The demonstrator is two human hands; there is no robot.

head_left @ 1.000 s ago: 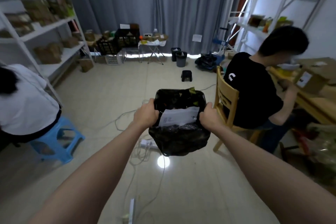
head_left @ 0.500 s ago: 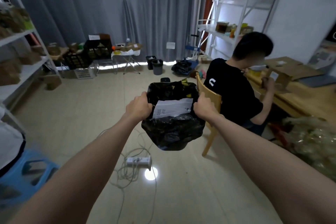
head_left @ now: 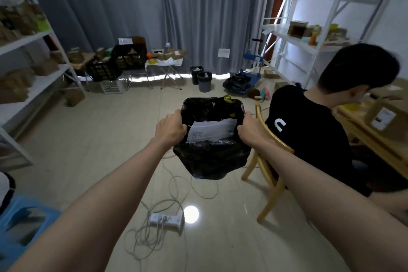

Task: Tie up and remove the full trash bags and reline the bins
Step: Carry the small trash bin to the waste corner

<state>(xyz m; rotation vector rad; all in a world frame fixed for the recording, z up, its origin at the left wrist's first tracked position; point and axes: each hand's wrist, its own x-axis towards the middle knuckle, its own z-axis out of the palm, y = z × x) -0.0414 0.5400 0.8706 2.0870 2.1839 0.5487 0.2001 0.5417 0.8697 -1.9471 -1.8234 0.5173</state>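
Both arms are reaching straight out toward twelve o'clock, carrying a black trash bag in the air above the tiled floor. The left hand is gripping the bag's rim on its nine o'clock side with fingers curled over the plastic, and the right hand is gripping the rim on its three o'clock side the same way. The bag's mouth is standing open between them, with a sheet of white printed paper lying inside near the top. Below the bag, toward six o'clock, a white power strip is lying on the floor among loose cables. At three o'clock from the bag, a person in a black shirt is sitting on a wooden chair, the right forearm passing just beside its backrest. Far off at twelve o'clock, two dark bins are standing side by side by the grey curtain. A blue stool is showing at eight o'clock.
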